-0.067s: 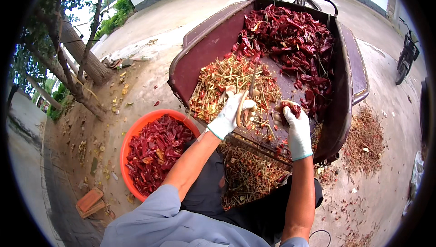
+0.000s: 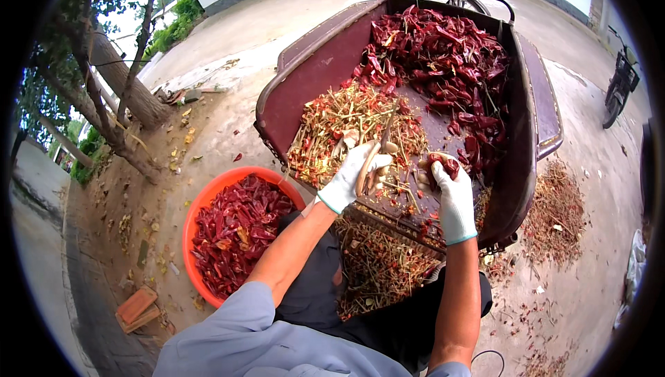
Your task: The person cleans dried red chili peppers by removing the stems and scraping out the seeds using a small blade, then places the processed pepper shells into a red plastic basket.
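Note:
Both my hands wear white gloves and hang over the near end of a maroon cart bed (image 2: 294, 93). My left hand (image 2: 357, 172) is closed round a pair of scissors (image 2: 367, 165) with tan loop handles, the dark blades pointing away over a heap of cut stems (image 2: 353, 117). To its right, my right hand (image 2: 450, 193) grips dried red chili peppers (image 2: 451, 168) between thumb and fingers; how many is hidden. A big pile of dark red dried chilies (image 2: 443, 58) fills the far right of the bed.
An orange basin (image 2: 188, 238) of dried chilies stands on the ground at my left. Stem scraps (image 2: 381, 259) lie below the cart edge, with another scrap heap (image 2: 554, 214) to the right. Bricks (image 2: 137, 308), a tree trunk (image 2: 125, 79) and a parked bike (image 2: 620, 86) stand farther out.
The scissors' handles look closer together and tilt slightly differently in my left hand. My right hand stays nearly still with the chilies.

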